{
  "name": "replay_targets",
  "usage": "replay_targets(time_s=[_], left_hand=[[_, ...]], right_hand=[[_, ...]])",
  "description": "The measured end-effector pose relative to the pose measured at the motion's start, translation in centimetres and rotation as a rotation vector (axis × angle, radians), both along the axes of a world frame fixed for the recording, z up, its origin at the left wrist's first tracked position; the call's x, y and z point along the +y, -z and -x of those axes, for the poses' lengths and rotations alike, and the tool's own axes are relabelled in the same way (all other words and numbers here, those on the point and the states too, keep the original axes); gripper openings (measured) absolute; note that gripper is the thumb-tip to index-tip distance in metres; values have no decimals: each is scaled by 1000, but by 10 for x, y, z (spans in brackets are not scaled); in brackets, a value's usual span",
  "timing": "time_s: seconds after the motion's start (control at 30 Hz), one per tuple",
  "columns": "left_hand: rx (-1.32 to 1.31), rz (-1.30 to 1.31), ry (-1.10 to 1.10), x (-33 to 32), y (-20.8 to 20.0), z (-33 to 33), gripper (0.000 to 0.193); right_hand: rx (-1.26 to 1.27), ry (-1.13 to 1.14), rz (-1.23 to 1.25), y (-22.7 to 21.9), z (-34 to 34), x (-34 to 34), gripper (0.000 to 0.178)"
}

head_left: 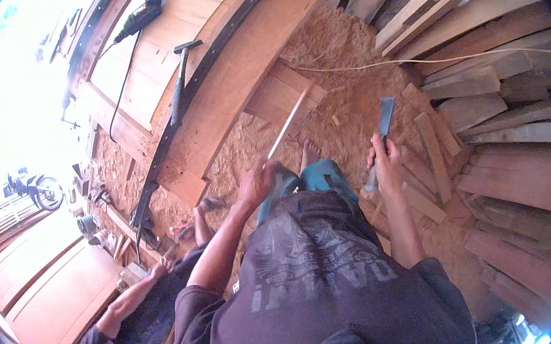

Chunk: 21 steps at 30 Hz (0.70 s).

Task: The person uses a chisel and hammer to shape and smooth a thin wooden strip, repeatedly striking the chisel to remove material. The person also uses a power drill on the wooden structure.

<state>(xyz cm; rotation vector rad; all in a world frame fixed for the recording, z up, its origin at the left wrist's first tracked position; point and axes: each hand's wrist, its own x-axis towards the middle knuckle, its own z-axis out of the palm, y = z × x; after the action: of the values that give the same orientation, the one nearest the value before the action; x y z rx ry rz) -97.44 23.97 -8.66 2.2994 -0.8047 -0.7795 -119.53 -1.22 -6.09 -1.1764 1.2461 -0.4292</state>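
My left hand (256, 183) is closed around the end of a long, thin, pale rod (288, 123). It points away from me and to the right; its exact kind I cannot make out. On the other side, my right hand (387, 159) grips a chisel (387, 116), its flat grey-blue blade pointing up and away. The chisel's handle end shows below my fingers. Both hands are raised in front of my body, apart from each other. Beyond my left hand, a hammer (180, 82) lies across the dark edge strip of a wooden workbench (229, 89).
A power drill (140, 14) with a black cord rests on the bench. At the left, a co-worker (136, 324) reaches toward the bench's lower end. Stacked planks (482, 80) line the right. Wood shavings (335, 43) cover the floor, crossed by a pale cable (426, 60).
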Motion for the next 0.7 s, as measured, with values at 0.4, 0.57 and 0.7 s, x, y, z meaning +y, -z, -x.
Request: replay_targets(time_s=[0.4, 0.57, 0.7], left_hand=[[76, 20, -288, -10, 23, -5, 43], [74, -15, -451, 98, 46, 22, 38], [65, 57, -436, 151, 25, 62, 37]], right_hand=[[38, -127, 88, -12, 51, 79, 36], [30, -64, 74, -33, 70, 101, 32], [18, 0, 47, -29, 80, 99, 28]])
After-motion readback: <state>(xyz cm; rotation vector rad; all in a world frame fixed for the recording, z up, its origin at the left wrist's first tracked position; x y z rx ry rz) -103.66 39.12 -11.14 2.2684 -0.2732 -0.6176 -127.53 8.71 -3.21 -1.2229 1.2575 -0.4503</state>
